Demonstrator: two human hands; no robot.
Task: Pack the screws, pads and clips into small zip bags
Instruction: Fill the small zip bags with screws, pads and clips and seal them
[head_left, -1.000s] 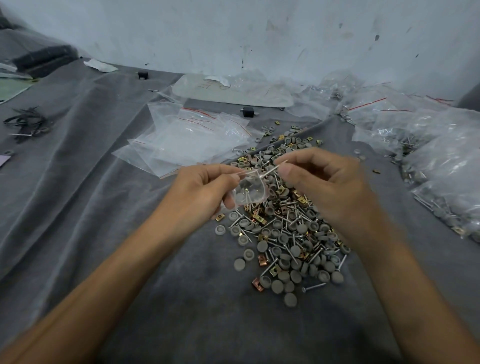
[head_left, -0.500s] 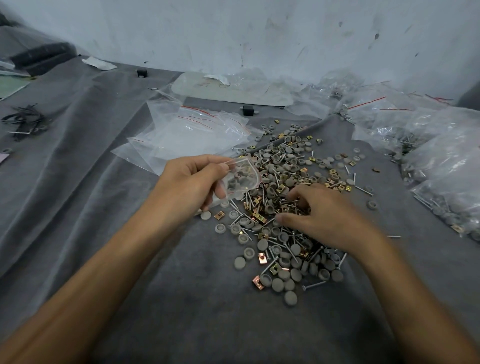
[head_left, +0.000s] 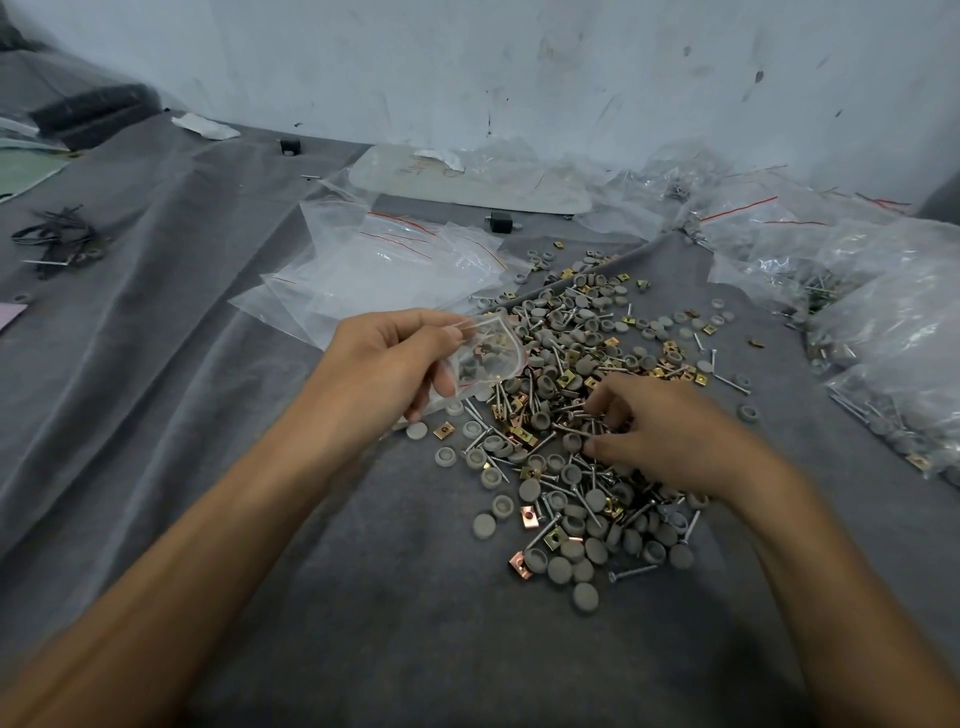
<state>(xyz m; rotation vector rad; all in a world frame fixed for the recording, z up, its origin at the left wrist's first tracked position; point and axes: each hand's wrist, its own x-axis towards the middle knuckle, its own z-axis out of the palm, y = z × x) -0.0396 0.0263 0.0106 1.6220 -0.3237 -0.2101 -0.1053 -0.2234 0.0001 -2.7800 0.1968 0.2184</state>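
A loose heap of silver screws (head_left: 576, 488), round grey pads (head_left: 584, 595) and brass clips (head_left: 521, 565) lies on the grey cloth (head_left: 208, 415) at the centre. My left hand (head_left: 384, 364) holds a small clear zip bag (head_left: 488, 353) above the heap's left edge; a few parts show inside it. Palm down on the heap rests my right hand (head_left: 670, 441), its fingertips among the screws. Whether it grips a part I cannot tell.
A stack of flat empty zip bags (head_left: 395, 265) lies behind my left hand. Filled bags (head_left: 893, 332) pile up along the right. A white board (head_left: 467, 179) lies by the wall. Black ties (head_left: 57, 241) sit at far left.
My right hand left the bag's mouth and came down onto the heap, fingers now picking among the screws. My left hand keeps the bag, tilted a little further left.
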